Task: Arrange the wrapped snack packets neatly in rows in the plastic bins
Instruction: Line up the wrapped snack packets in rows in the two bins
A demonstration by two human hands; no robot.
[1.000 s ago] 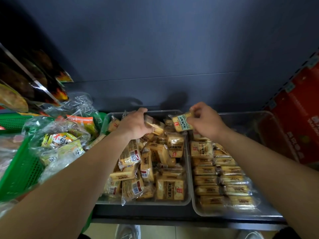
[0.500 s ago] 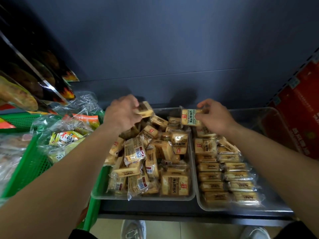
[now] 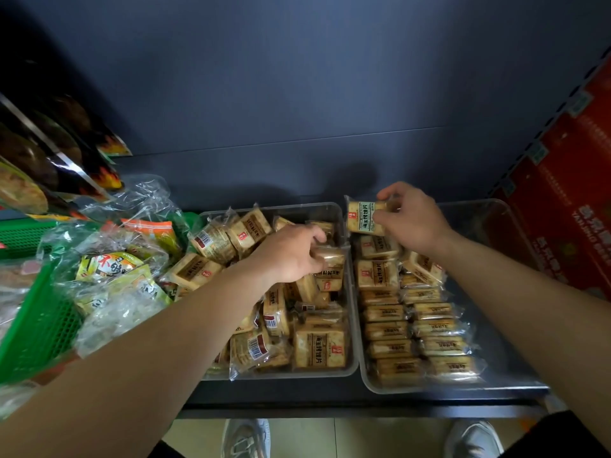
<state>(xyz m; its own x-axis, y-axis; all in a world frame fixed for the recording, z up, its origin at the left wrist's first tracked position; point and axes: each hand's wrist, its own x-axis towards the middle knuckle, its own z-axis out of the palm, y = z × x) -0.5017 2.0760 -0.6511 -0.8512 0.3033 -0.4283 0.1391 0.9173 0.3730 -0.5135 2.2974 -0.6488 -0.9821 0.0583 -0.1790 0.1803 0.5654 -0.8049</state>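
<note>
Two clear plastic bins sit side by side on a dark shelf. The left bin [image 3: 347, 371] holds a jumbled heap of yellow wrapped snack packets [image 3: 320, 348]. In the right bin [image 3: 370, 385] the packets [image 3: 385, 330] stand in two neat rows. My left hand [image 3: 291, 252] reaches into the heap and grips one packet [image 3: 330, 257] near the bin's right wall. My right hand [image 3: 410, 216] pinches a packet with a green label [image 3: 363, 216] above the far end of the right bin's left row.
A green mesh basket [image 3: 36, 328] full of clear-wrapped snack bags [image 3: 112, 279] stands to the left. Red cartons [image 3: 568, 200] line the right side. A dark back wall [image 3: 297, 94] closes the shelf. The right bin's far right part [image 3: 489, 236] holds no packets.
My left hand has dropped from above the heap's far left back into the left bin and now grips a packet near its right wall. My right hand still holds the green-labelled packet in about the same place.
</note>
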